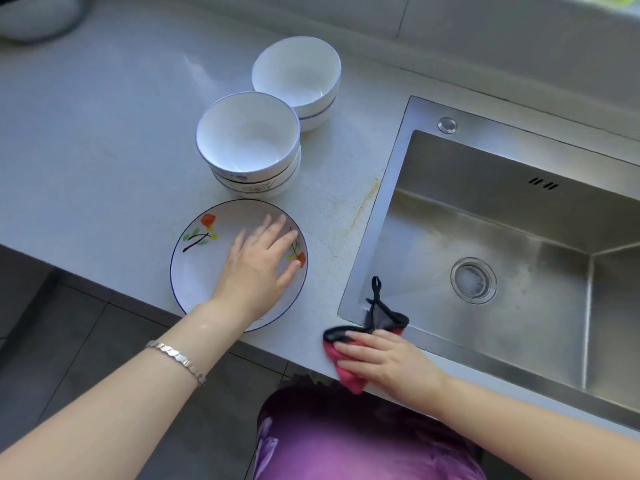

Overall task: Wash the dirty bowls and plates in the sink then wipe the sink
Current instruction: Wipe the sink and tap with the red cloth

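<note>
A white plate (pixel 201 258) with painted flowers and a blue rim lies on the counter near its front edge. My left hand (pixel 261 261) rests flat on it, fingers spread. Behind it stands a stack of white bowls (pixel 247 143), and a second stack of white bowls (pixel 298 77) stands farther back. My right hand (pixel 384 362) presses a pink cloth (pixel 346 372) with black trim onto the counter at the front left corner of the steel sink (pixel 391 188). The cloth's black loop hangs over the sink rim. The sink basin holds no dishes.
The sink drain (pixel 473 280) sits mid-basin, with a round cap (pixel 447 125) on the back rim. A yellowish stain (pixel 363 202) runs along the counter beside the sink. A pale rounded object (pixel 38 15) sits at the far left corner. Dark floor tiles lie below the counter edge.
</note>
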### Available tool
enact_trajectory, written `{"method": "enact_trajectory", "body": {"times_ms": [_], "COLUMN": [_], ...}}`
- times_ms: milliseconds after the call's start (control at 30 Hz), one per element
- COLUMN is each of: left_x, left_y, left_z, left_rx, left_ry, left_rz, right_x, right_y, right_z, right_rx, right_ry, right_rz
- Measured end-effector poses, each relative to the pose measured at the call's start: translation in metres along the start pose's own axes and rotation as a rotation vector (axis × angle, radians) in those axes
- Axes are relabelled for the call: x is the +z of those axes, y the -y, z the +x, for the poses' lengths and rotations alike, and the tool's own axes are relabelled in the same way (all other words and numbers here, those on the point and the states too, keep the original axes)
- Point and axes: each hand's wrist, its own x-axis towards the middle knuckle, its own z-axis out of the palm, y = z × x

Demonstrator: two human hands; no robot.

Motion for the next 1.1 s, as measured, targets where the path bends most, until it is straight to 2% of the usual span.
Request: {"method": "enact_trajectory", "body": {"times_ms": [67, 200, 267, 333, 433, 567, 667, 767, 833, 967, 1000, 1033, 1100], "left_x": [0.001, 0.000, -0.003, -0.006, -0.009, -0.011, -0.012, -0.013, -0.015, -0.021, -0.022, -0.022, -0.023], "left_y": [-0.005, -0.016, -0.020, -0.022, -0.022, -0.019, -0.015, -0.014, -0.014, -0.014, -0.015, -0.016, -0.020], "left_z": [-0.008, -0.020, -0.025, -0.028, -0.031, -0.038, -0.039, -0.035, -0.030, -0.014, -0.009, -0.004, 0.007], "left_rx": [0.029, 0.058, 0.051, 0.047, 0.006, -0.031, -0.035, -0.049, -0.049, -0.030, -0.024, -0.022, -0.032], "left_ry": [0.001, -0.016, -0.036, -0.056, -0.047, -0.044, -0.051, -0.065, -0.071, -0.099, -0.109, -0.118, -0.115], "left_rz": [-0.005, -0.074, -0.099, -0.097, -0.102, -0.116, -0.113, -0.136, -0.135, -0.112, -0.100, -0.090, -0.074], "right_x": [-0.016, -0.060, -0.064, -0.061, -0.039, 0.000, 0.017, 0.016, 0.003, -0.035, -0.039, -0.036, -0.021], "right_y": [-0.005, 0.004, 0.015, 0.026, 0.020, 0.017, 0.021, -0.006, -0.042, -0.104, -0.104, -0.100, -0.086], "right_z": [-0.008, 0.005, 0.014, 0.028, 0.037, 0.029, 0.032, 0.057, 0.082, 0.126, 0.132, 0.133, 0.120], "right_rx": [0.025, 0.502, 0.610, 0.558, 0.472, 0.185, 0.067, 0.020, 0.115, 0.548, 0.602, 0.546, 0.197], "right_ry": [0.002, -0.022, 0.008, 0.007, -0.159, -0.097, -0.055, -0.069, -0.097, -0.100, -0.100, -0.130, -0.157], "right_rz": [0.089, 0.655, 0.821, 0.756, 0.300, 0.027, 0.003, -0.053, -0.063, 0.072, 0.100, 0.105, 0.080]}}
